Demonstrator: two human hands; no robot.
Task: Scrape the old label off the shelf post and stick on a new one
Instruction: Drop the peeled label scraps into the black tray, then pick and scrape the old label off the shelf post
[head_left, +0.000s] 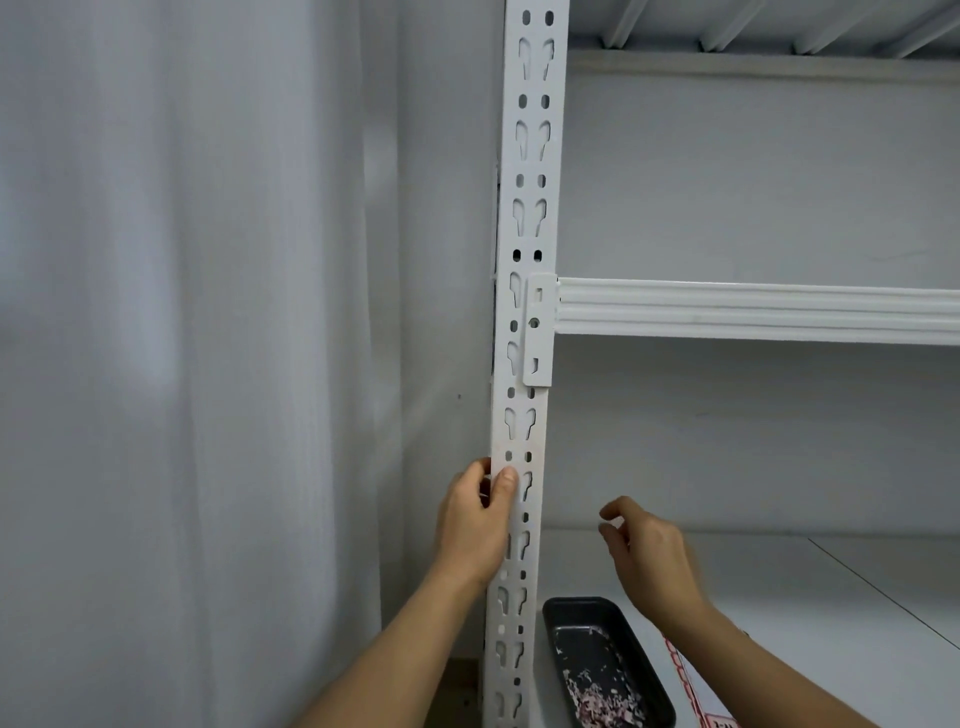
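The white slotted shelf post (524, 249) runs top to bottom through the middle of the view. My left hand (475, 519) grips it low down, thumb on the front face and fingers around its left edge. Just above the thumb the paint has a faint pinkish tint; no label shows on the post. My right hand (649, 556) hovers to the right of the post over the lower shelf, fingers curled and slightly apart, holding nothing I can make out. A sheet with red-bordered labels (696, 696) lies on the shelf under my right forearm.
A black tray (623, 613) with pink and white paper scrapings sits on the lower shelf (810, 597) right of the post. A white ribbed beam (753, 310) clips onto the post at mid-height. A grey wall (208, 312) fills the left.
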